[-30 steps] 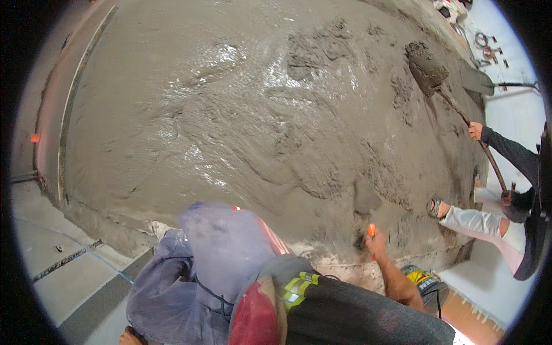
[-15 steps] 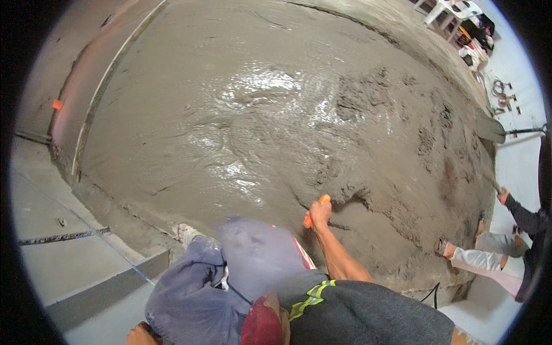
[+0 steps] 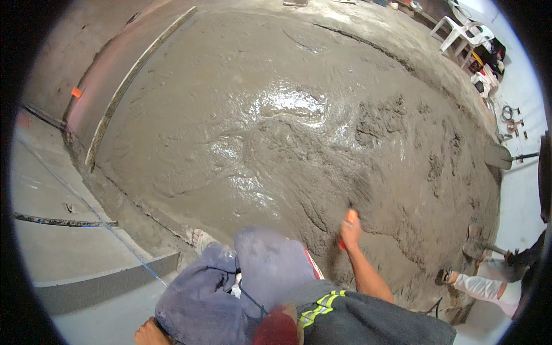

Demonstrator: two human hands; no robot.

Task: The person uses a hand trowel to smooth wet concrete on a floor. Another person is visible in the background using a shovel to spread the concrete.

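Wet grey concrete [image 3: 190, 115] spreads in front of me, shiny in the middle and lumpy toward the right. My right hand [image 3: 350, 233] is closed round the orange handle [image 3: 352, 216] of what looks like a trowel, low over the wet surface. Its blade is smeared by motion and cannot be made out against the concrete. Down at the lower left, my left hand [image 3: 150, 333] is beside my bent knee [image 3: 192, 284]; its fingers are mostly hidden at the picture's edge.
A long straight strip [image 3: 135, 72] borders the concrete on the left. A blue string [image 3: 80, 198] crosses the step there. At right, a co-worker's foot [image 3: 445, 276] stands by the concrete, near a shovel blade [image 3: 474, 248]; another shovel [image 3: 498, 156] is farther back. White chairs [image 3: 464, 35] stand far right.
My right hand has moved right with the orange-handled tool, whose angle has turned. The whole view has shifted a little. At right, the co-worker's shovel blade has come into view over the concrete.
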